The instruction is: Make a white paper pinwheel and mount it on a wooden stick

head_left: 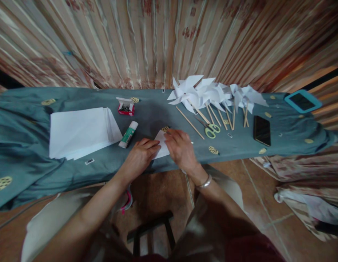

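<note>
A small white piece of paper (161,148), seemingly folded to a point at the top, lies on the cloth between my hands. My left hand (139,155) has its fingers pressed together on the paper's left edge. Over the right part of the paper, my right hand (182,148) curls its fingers down onto it, hiding much of that side. A white corner shows just past the right hand. Left of my hands lies a glue stick (128,134) with a green label and a white cap. Green-handled scissors (210,130) rest to the right.
A stack of white paper (78,133) lies at left. Behind the glue stick stands an open red box (126,107) of small dark items. Several paper pinwheels (186,92) on sticks, a loose wooden stick (190,123), a phone (262,130) and a blue-framed device (302,101) are at right.
</note>
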The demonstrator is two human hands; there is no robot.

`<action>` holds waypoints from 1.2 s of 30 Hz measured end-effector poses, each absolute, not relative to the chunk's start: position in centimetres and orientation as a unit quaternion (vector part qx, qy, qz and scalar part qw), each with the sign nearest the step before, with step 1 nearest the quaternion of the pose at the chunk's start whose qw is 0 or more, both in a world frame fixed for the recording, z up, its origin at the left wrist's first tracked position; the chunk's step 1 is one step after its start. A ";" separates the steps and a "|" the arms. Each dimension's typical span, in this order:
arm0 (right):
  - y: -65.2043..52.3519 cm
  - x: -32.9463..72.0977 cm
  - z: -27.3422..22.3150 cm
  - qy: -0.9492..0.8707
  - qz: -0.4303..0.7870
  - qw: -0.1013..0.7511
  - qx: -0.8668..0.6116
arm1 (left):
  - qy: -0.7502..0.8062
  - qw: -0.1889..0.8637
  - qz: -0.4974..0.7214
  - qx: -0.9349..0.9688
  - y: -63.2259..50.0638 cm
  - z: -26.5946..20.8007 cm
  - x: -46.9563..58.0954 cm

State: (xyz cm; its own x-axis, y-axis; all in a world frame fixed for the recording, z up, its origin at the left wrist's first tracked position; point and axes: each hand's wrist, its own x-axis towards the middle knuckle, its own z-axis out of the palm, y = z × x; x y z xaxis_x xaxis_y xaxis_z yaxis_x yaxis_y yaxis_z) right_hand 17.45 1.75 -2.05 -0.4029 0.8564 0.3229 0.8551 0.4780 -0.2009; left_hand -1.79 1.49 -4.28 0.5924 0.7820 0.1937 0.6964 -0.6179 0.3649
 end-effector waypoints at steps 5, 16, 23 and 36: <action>-1.9 16.8 -3.4 -0.892 0.045 0.194 -0.405 | 0.423 0.139 0.196 0.873 1.3 -4.8 -2.0; -2.1 23.7 -4.8 -0.824 -0.003 0.283 -0.491 | 0.423 0.157 0.191 0.871 1.2 -5.0 -2.4; -2.5 21.8 -4.4 -0.838 -0.018 0.240 -0.490 | 0.442 0.137 0.179 0.868 1.0 -3.9 -1.5; -3.7 19.0 -5.3 -0.886 0.046 0.208 -0.413 | 0.439 0.173 0.206 0.857 0.1 -4.6 -2.6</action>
